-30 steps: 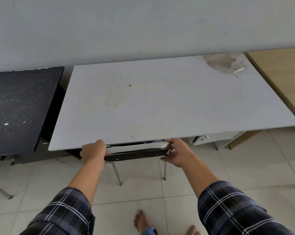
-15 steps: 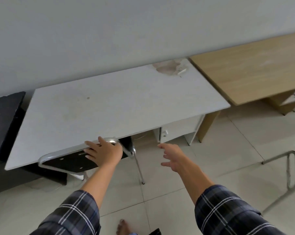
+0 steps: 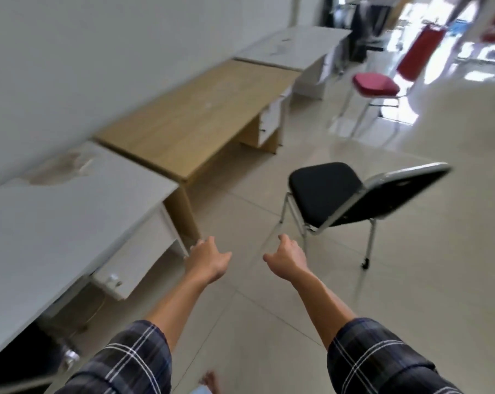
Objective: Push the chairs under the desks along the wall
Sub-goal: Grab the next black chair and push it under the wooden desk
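Observation:
A black chair (image 3: 325, 191) with a chrome frame stands out on the tiled floor, facing the wooden desk (image 3: 195, 118) along the wall. My left hand (image 3: 207, 258) and my right hand (image 3: 286, 257) are stretched forward over the floor, both holding nothing with fingers loosely apart. The right hand is a short way in front of the chair's near legs, not touching it. At the left is the white desk (image 3: 55, 223) with a stained top. A further white desk (image 3: 294, 46) stands beyond the wooden one.
A red-cushioned chair (image 3: 375, 83) with a metal frame stands farther down the room. White drawer units (image 3: 121, 268) hang under the desks. My bare foot (image 3: 209, 379) shows at the bottom. The picture is blurred by motion.
Both hands have let go of the chair tucked under the white desk. My view has swung right along the wall, and a second black chair and more desks have come into sight.

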Tool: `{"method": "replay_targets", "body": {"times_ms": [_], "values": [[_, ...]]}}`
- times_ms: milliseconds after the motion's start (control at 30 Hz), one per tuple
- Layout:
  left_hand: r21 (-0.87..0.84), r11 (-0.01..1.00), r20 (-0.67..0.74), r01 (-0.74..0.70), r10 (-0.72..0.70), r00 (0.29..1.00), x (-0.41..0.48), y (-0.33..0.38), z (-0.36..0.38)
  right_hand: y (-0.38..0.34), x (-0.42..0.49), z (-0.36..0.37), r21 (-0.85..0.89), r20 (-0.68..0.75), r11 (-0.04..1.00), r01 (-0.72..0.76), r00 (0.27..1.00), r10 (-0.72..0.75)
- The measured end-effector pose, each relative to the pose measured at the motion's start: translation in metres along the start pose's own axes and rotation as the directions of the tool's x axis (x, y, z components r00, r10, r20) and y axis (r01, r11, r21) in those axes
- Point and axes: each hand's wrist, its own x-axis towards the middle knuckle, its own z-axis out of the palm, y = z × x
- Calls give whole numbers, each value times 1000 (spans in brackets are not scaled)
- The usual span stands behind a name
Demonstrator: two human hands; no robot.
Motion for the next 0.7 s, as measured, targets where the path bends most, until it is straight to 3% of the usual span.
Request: {"method": "replay_targets", "body": {"times_ms": [233,500,700], "values": [[49,950,130,-309,300,945,31,158,64,102,27,-99,19,-210,987,-158,965,159],[22,884,241,-467,449,860,93,331,133,184,94,-214,117,-294,938,-325,891,345],[28,836,180,-549,536,825,126,440,158,230,143,-294,198,-354,911,-362,840,411]]}}
